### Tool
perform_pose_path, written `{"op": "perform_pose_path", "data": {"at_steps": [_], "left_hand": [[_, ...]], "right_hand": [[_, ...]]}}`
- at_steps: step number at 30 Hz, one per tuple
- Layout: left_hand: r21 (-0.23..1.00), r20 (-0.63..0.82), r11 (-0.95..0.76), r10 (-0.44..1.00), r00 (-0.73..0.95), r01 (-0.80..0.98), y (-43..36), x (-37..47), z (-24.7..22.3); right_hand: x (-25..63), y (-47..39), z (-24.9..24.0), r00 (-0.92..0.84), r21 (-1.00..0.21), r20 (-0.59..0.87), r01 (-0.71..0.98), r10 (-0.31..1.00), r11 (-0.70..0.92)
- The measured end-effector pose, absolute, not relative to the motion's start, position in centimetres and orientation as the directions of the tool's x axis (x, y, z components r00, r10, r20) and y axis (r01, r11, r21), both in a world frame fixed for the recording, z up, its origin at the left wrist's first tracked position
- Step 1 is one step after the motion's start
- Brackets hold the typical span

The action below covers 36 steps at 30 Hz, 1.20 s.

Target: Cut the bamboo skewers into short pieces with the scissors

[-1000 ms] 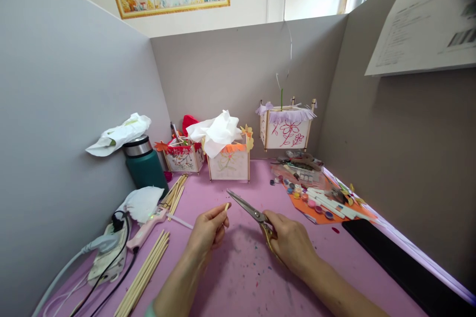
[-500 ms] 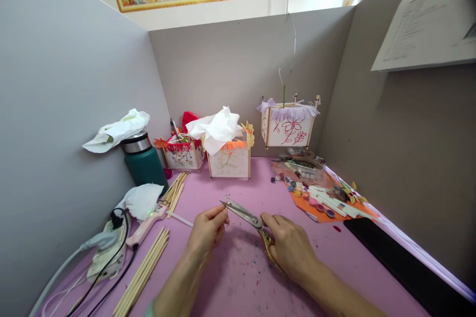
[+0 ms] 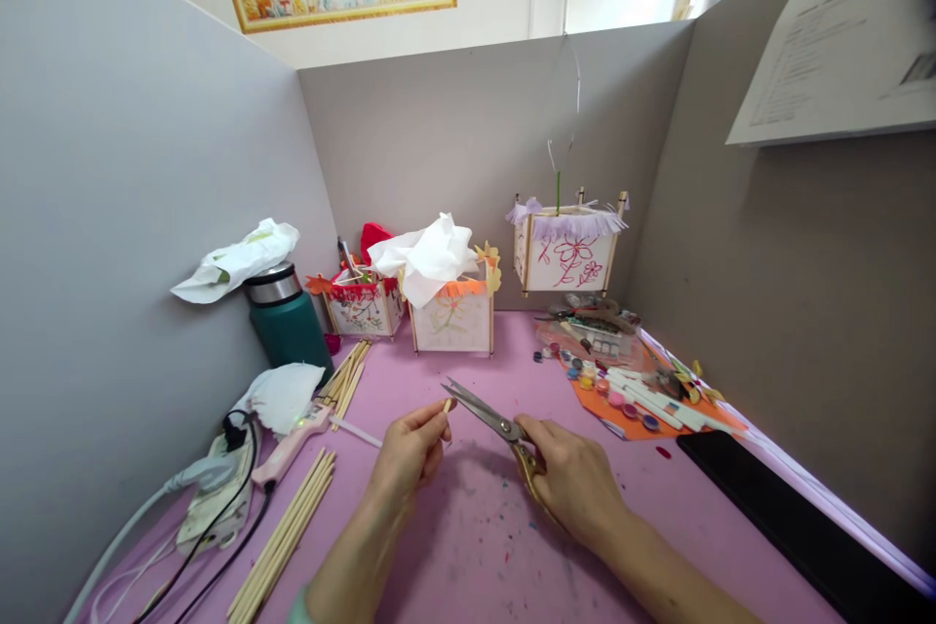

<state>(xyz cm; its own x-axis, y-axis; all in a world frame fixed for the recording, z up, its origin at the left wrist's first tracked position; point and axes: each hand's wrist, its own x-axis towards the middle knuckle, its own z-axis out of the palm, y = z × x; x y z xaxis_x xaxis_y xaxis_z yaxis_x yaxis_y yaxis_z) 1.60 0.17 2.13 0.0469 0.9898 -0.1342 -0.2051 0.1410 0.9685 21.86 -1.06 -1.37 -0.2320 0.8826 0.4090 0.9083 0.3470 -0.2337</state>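
My right hand [image 3: 574,468] is closed round the gold-coloured handles of a pair of scissors [image 3: 484,411], their blades pointing up and left, nearly together. My left hand [image 3: 413,444] pinches a small, thin, yellowish piece [image 3: 448,406] between thumb and fingertips. Its tip looks brownish, and most of it is hidden by the fingers. The scissor tips lie just beyond that piece, over the pink tabletop [image 3: 468,546]; whether they touch it I cannot tell.
Wooden sticks [image 3: 285,536] lie at left by a pink glue gun [image 3: 292,444] and a power strip [image 3: 215,507]. A green bottle [image 3: 289,327] and paper lanterns [image 3: 453,324] stand behind; another lantern [image 3: 570,258] hangs. Paint pots [image 3: 618,399] and a black slab [image 3: 790,517] are at right.
The scissor blades have drawn closer together and shifted slightly right and up, off the small piece. The left hand keeps its pinch, almost still. The view has tilted slightly.
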Motion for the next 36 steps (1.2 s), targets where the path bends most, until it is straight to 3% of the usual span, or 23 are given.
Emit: {"op": "perform_pose_path", "data": {"at_steps": [12,19,25,36], "left_hand": [[0.989,-0.149,0.149,0.988,0.037,-0.007,0.14,2.0,1.46],[0.992,-0.121,0.124,0.988,0.095,-0.02,-0.04,1.97,2.04],[0.997,-0.072,0.072,0.997,0.041,0.019,-0.06,1.81,1.37],[0.994,-0.109,0.109,0.994,0.019,0.005,-0.03,2.07,1.26]], "right_hand": [[21.35,-1.19,-1.89,-0.238,-0.133,0.511,0.928,0.826,0.349],[21.5,-1.36,-1.68,-0.264,-0.127,0.487,0.922,0.833,0.367],[21.34,-1.63,-1.55,-0.271,-0.159,0.465,0.911,0.843,0.381],[21.02,-1.43,-1.84,-0.246,-0.147,0.47,0.925,0.848,0.349]]}}
